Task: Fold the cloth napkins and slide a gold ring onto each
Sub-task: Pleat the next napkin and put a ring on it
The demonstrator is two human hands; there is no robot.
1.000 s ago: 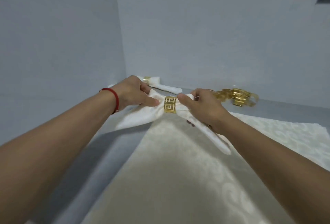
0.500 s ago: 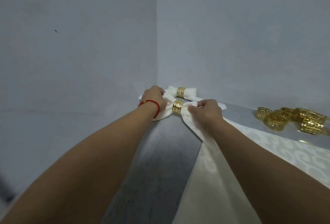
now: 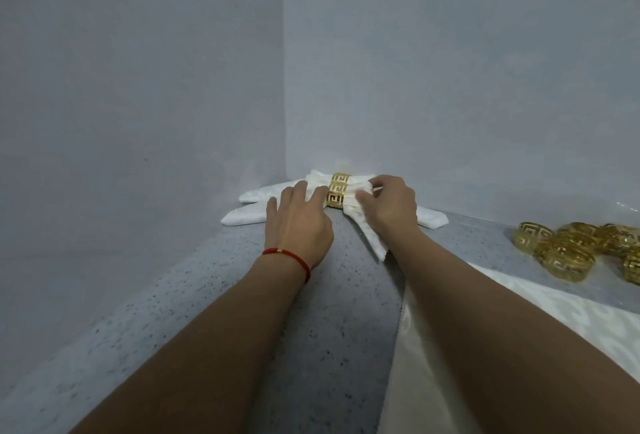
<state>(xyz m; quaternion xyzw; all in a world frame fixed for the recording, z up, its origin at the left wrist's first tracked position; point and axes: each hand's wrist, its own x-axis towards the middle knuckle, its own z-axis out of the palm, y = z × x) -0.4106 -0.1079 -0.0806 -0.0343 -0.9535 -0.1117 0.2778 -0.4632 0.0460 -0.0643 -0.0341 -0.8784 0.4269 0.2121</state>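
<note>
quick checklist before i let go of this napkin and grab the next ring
1. Ring on the front napkin: sits round the gathered middle, cloth fanning out both sides. Ok.
2. Ringed napkins lined up in the corner: rings stacked in a row. Ok.
3. Left hand: fingers straight, resting on the left wing. Ok to lift.
4. Right hand: fingers curled on the cloth right of the ring. Not ok, release first.
5. Spare gold rings: loose pile to the right, within view. Ok.
6. Next flat cloth: lies under the right forearm; whether it is folded, cannot tell.
</note>
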